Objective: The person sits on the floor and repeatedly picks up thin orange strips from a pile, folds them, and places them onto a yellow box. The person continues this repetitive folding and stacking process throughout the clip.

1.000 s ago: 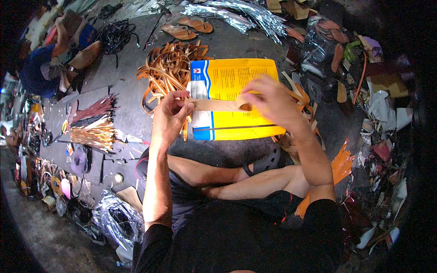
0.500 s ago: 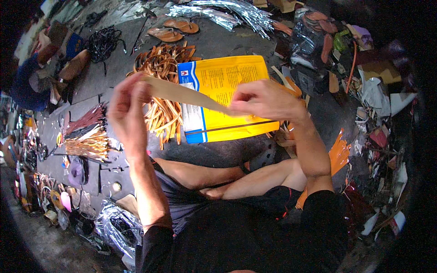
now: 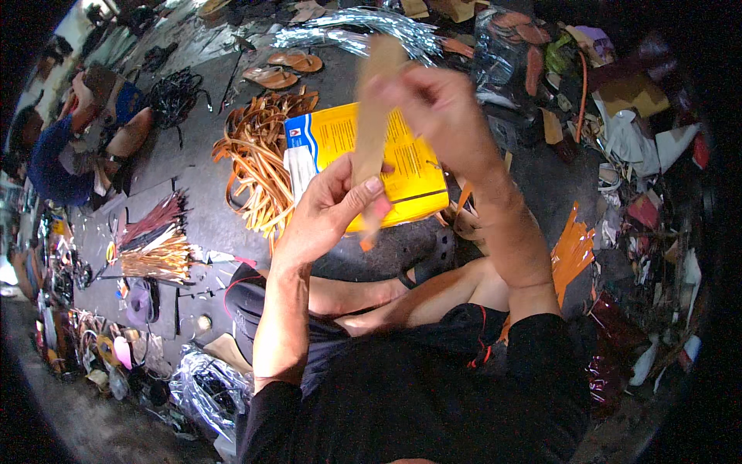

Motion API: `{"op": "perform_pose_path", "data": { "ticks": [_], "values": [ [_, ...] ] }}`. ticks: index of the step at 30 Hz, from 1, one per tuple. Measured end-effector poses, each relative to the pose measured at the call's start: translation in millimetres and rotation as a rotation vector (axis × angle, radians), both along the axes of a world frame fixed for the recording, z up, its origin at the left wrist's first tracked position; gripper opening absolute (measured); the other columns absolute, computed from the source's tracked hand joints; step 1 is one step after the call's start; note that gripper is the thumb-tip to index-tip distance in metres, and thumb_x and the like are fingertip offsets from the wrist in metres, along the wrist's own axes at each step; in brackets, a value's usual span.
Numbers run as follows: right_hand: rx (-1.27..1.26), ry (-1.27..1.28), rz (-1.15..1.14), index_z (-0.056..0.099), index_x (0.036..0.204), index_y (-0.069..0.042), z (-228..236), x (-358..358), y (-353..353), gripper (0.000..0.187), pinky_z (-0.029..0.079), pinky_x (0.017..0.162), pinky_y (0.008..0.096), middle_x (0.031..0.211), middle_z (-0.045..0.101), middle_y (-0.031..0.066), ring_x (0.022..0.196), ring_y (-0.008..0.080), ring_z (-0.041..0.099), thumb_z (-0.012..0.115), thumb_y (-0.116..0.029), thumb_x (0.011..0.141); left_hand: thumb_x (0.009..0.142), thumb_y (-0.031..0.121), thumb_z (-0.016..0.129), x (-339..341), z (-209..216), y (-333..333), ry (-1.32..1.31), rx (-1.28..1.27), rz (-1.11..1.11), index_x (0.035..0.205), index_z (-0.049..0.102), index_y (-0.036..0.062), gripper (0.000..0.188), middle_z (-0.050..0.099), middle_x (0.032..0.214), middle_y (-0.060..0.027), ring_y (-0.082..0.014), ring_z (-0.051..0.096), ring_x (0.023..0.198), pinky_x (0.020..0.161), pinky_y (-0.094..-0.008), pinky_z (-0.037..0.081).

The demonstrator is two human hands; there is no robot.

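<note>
A long tan strip (image 3: 372,124), leather-like and blurred towards its top, stands nearly upright in front of me. My left hand (image 3: 328,207) is closed on its lower part, the thumb pressed across the front. Curled and smeared by motion, the fingers of my right hand (image 3: 444,104) pinch the strip higher up. Below the hands lies a yellow package (image 3: 417,170) with a blue and white end, partly covered by the strip. A small reddish-orange piece shows under my left thumb, too blurred to name.
Left of the package lies a heap of glossy orange-brown strips (image 3: 259,155). Brown sandals (image 3: 270,76) and silvery strands (image 3: 328,35) are farther off. Another person (image 3: 66,158) sits at the far left. Orange strips (image 3: 573,247) lie by my right arm, with mixed scraps (image 3: 641,209) beyond.
The strip has swung from nearly level to nearly upright. My left hand has moved right and lower, onto its lower part; my right hand has risen.
</note>
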State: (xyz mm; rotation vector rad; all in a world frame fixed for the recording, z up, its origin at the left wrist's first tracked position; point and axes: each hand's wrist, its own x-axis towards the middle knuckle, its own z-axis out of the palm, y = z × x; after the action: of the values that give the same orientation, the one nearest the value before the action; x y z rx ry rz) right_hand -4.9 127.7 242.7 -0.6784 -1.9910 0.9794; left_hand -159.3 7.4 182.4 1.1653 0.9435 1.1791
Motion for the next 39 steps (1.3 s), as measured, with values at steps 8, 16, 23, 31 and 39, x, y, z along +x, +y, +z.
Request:
{"op": "perform_pose_path", "data": {
  "ticks": [8, 16, 23, 31, 39],
  "values": [
    [-0.419, 0.387, -0.491, 0.062, 0.107, -0.003, -107.7, 157.6, 59.7, 0.023, 0.049, 0.071, 0.0240, 0.093, 0.062, 0.0008, 0.081, 0.0080, 0.058, 0.061, -0.022, 0.094, 0.094, 0.021, 0.061, -77.7, -39.4, -25.0, 0.289, -0.302, 0.051, 0.099, 0.063, 0.0021, 0.020, 0.059, 0.075, 0.0017, -0.0060, 0.053, 0.068, 0.062, -0.0210, 0.044],
    [-0.346, -0.035, -0.823, 0.053, 0.119, -0.002, -202.8, 224.5, 61.7, 0.038, 0.053, 0.067, 0.0273, 0.114, 0.056, 0.0115, 0.087, 0.0165, 0.061, 0.067, -0.022, 0.090, 0.092, 0.015, 0.063, -71.9, -79.1, -13.8, 0.266, -0.205, 0.502, 0.104, 0.061, -0.0006, 0.020, 0.065, 0.090, -0.0034, -0.0116, 0.061, 0.082, 0.076, -0.0235, 0.048],
    [-0.002, -0.252, -0.281, 0.063, 0.108, -0.004, -104.0, 36.3, 21.0, 0.024, 0.051, 0.078, 0.0317, 0.095, 0.063, 0.0089, 0.092, 0.0182, 0.061, 0.067, -0.013, 0.086, 0.093, 0.014, 0.062, -76.4, -99.5, -16.7, 0.023, -0.164, 0.635, 0.108, 0.064, -0.0003, 0.020, 0.068, 0.094, -0.0044, -0.0102, 0.062, 0.085, 0.079, -0.0229, 0.049],
    [0.242, -0.277, 0.322, 0.064, 0.098, -0.004, -135.5, -87.8, 5.2, 0.016, 0.049, 0.078, 0.0372, 0.091, 0.062, 0.0128, 0.086, 0.0295, 0.061, 0.065, -0.015, 0.086, 0.089, 0.013, 0.068, -72.8, -107.6, 1.6, 0.183, -0.131, 0.798, 0.099, 0.068, -0.0006, 0.017, 0.066, 0.080, -0.0003, -0.0042, 0.056, 0.071, 0.064, -0.0195, 0.045],
    [0.205, -0.216, 0.318, 0.065, 0.100, -0.005, -154.7, -87.8, 9.2, 0.015, 0.050, 0.072, 0.0361, 0.087, 0.063, 0.0107, 0.082, 0.0287, 0.063, 0.064, -0.010, 0.086, 0.089, 0.017, 0.069, -77.2, -116.3, 3.0, 0.139, -0.218, 0.760, 0.092, 0.066, 0.0013, 0.017, 0.064, 0.078, 0.0007, -0.0048, 0.054, 0.068, 0.063, -0.0197, 0.044]
  ]
}}
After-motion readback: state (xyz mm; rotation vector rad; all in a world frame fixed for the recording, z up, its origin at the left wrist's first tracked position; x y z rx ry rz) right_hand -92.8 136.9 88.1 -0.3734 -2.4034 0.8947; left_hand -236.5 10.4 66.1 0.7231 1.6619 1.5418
